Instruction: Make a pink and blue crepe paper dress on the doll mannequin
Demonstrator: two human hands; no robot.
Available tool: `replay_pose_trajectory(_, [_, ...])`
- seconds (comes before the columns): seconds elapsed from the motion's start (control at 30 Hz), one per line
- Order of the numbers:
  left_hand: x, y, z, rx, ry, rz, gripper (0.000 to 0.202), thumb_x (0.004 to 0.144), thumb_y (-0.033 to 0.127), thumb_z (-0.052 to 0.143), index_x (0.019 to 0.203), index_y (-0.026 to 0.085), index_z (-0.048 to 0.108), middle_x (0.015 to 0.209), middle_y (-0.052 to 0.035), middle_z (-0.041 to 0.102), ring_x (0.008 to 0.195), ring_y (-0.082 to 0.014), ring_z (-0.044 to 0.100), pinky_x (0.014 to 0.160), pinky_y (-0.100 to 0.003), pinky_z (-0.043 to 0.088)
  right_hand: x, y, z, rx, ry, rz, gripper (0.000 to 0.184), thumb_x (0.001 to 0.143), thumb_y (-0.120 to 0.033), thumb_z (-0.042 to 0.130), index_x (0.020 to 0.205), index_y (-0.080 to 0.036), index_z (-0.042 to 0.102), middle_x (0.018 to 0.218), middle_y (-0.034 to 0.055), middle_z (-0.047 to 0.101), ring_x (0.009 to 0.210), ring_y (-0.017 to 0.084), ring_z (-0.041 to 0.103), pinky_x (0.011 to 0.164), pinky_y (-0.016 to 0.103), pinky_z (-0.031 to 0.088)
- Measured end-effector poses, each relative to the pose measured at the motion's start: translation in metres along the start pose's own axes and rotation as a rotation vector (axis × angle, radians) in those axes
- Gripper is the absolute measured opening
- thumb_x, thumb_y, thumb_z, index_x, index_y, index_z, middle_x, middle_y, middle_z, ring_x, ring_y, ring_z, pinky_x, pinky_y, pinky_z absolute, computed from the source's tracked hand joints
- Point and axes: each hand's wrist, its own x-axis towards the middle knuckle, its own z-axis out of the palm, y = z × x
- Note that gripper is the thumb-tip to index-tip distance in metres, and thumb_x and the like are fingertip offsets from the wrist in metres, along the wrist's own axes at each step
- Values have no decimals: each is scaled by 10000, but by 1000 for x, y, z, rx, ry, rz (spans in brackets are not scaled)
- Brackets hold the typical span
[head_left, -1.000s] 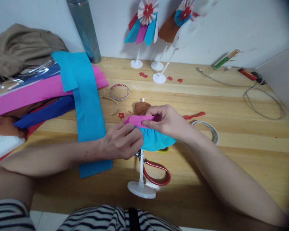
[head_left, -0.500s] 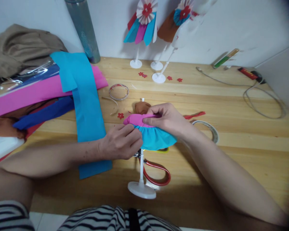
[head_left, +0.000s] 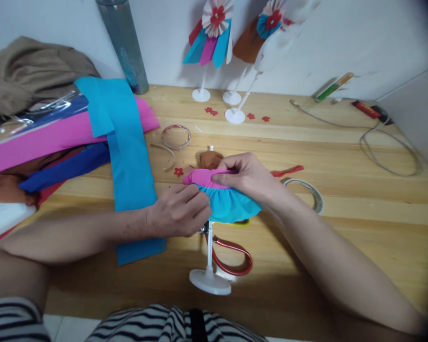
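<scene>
A miniature dress form on a white stand [head_left: 209,281] is dressed in a brown top [head_left: 211,159], a pink waist band [head_left: 199,177] and a gathered blue skirt [head_left: 231,205]. My right hand [head_left: 248,175] pinches the pink band between thumb and fingers. At the skirt's left upper edge, my left hand [head_left: 181,209] is closed with its fingertips on the blue fabric. Scissors with red handles [head_left: 250,263] lie behind the stand, their blades mostly hidden. A small red flower [head_left: 179,172] rests just beyond my left hand.
Blue fabric strips [head_left: 131,156] and a pink strip [head_left: 50,137] lie at left near a bottle [head_left: 126,47]. Dressed forms [head_left: 217,38] stand by the wall. A bracelet-like ring [head_left: 176,137], a tape roll [head_left: 316,194] and a cable [head_left: 388,166] are on the table.
</scene>
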Motion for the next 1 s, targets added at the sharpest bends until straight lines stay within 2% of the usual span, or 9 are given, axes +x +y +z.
replay_pose_trajectory(0.57, [0, 2, 1, -20, -5, -4, 234, 826, 62, 609, 653, 180, 504, 651, -10, 565, 612, -153, 501, 539, -309, 397, 0, 0, 1, 17, 0, 8, 254, 671, -255, 694, 502, -201, 512, 532, -42, 406, 544, 96, 353, 548, 281, 319])
replay_pose_trajectory(1.0, [-1, 2, 1, -9, -21, 4, 238, 849, 78, 586, 662, 181, 482, 640, 4, 496, 611, -140, 450, 561, -298, 381, 1, 3, 3, 39, 34, 35, 257, 612, -328, 714, 494, -200, 524, 511, -46, 416, 529, 93, 340, 526, 268, 307])
